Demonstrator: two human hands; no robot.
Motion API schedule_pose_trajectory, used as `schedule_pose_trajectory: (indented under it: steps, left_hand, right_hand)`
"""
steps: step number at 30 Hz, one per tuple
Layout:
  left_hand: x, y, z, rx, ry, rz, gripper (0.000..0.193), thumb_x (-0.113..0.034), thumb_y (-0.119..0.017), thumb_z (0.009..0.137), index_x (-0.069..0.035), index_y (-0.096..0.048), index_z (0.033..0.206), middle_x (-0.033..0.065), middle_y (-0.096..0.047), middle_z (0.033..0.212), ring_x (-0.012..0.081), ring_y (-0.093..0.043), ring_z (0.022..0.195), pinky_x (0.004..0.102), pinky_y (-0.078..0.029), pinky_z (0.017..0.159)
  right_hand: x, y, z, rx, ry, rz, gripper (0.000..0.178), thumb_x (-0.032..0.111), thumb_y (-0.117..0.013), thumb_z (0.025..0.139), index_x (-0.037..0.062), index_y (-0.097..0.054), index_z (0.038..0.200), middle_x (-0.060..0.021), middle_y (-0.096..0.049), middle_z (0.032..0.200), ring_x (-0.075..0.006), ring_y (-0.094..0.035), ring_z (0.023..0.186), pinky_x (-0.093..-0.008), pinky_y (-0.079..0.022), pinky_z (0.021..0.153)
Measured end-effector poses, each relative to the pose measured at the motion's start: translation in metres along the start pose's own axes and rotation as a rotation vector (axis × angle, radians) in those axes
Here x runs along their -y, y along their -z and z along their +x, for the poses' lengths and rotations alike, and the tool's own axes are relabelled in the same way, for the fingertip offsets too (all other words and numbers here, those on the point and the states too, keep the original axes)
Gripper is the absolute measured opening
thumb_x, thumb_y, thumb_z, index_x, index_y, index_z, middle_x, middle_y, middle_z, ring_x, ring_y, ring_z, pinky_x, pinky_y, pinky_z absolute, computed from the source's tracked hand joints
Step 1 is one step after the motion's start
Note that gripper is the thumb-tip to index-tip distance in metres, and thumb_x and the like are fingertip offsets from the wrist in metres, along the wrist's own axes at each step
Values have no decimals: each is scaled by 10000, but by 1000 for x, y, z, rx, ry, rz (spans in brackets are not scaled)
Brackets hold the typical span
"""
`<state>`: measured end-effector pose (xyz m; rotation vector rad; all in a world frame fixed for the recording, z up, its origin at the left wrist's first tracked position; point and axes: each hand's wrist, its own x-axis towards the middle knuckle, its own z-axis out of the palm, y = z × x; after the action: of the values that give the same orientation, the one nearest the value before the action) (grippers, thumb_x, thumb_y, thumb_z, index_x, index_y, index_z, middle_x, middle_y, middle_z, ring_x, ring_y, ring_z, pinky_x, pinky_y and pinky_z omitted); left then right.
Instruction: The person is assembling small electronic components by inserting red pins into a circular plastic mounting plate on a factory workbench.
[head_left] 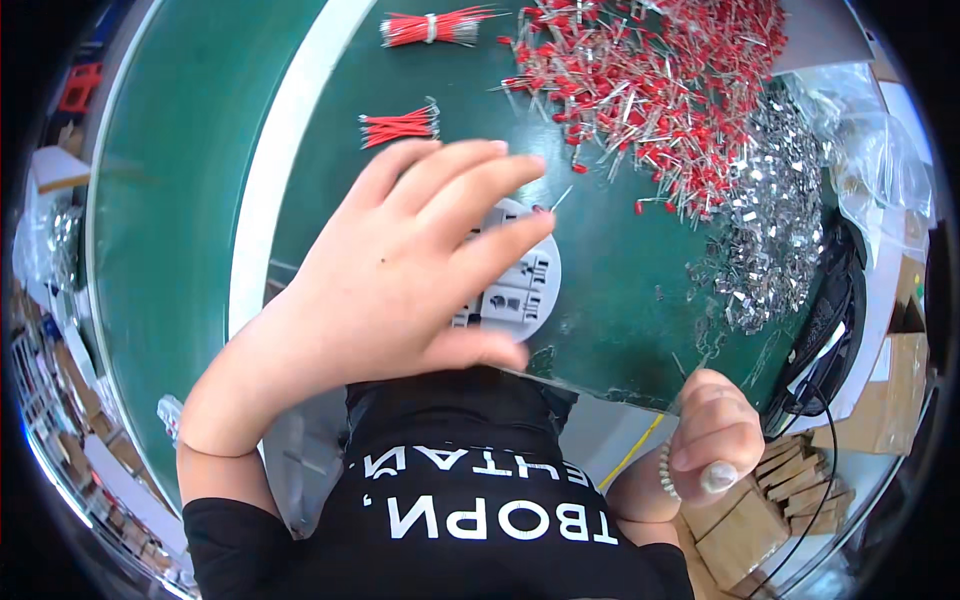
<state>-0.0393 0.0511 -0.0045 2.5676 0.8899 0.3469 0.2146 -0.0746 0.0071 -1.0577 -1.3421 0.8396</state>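
My left hand is open, its fingers spread above a round white fixture with black parts set in it. The hand covers much of the fixture. At one fingertip shows a small red-tipped piece with a thin metal lead; I cannot tell whether the finger touches it. My right hand, with a beaded bracelet at the wrist, is closed by the table's near edge. Its fingers curl inward, hiding what they hold, if anything.
A large heap of red-headed parts with metal leads covers the far right of the green table. Beside it lie small shiny metal pieces. Two red wire bundles lie far left. A black mesh item and clear bags edge the right.
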Motion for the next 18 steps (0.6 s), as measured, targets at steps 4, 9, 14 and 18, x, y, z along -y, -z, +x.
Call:
schedule_pose_trajectory:
  steps: [4,9,14,18]
  left_hand:
    - [13,-17,53,-157,-62,-74,323,-228,-734,803,-103,-672,1095,101,-638,1097,325,-613,1025,418,-481,861]
    - [16,-38,76,-89,10,-12,151,-56,-676,827,-69,-667,977,103,-619,895,295,-615,874,381,-490,782]
    - [4,-14,60,-243,58,-52,183,67,-671,790,-40,-663,938,115,-656,911,282,-631,860,345,-506,781]
    - [-7,-1,24,-281,250,-205,199,112,-669,768,-19,-664,917,115,-684,943,263,-648,876,335,-508,803]
  right_hand:
    - [-7,0,12,-163,-80,-19,459,420,-713,844,82,-565,571,18,-432,506,-130,-360,400,-297,-243,458]
    - [-8,23,23,-5,42,-191,303,268,-732,856,55,-644,659,-6,-502,550,-153,-412,439,-287,-287,473]
    - [-18,45,34,-32,-236,-833,39,50,-716,818,29,-700,846,-80,-625,748,-205,-571,617,-295,-438,567]
    - [-41,42,45,159,-305,-1062,140,-8,-722,778,39,-702,908,-107,-670,871,-230,-638,708,-302,-496,633]
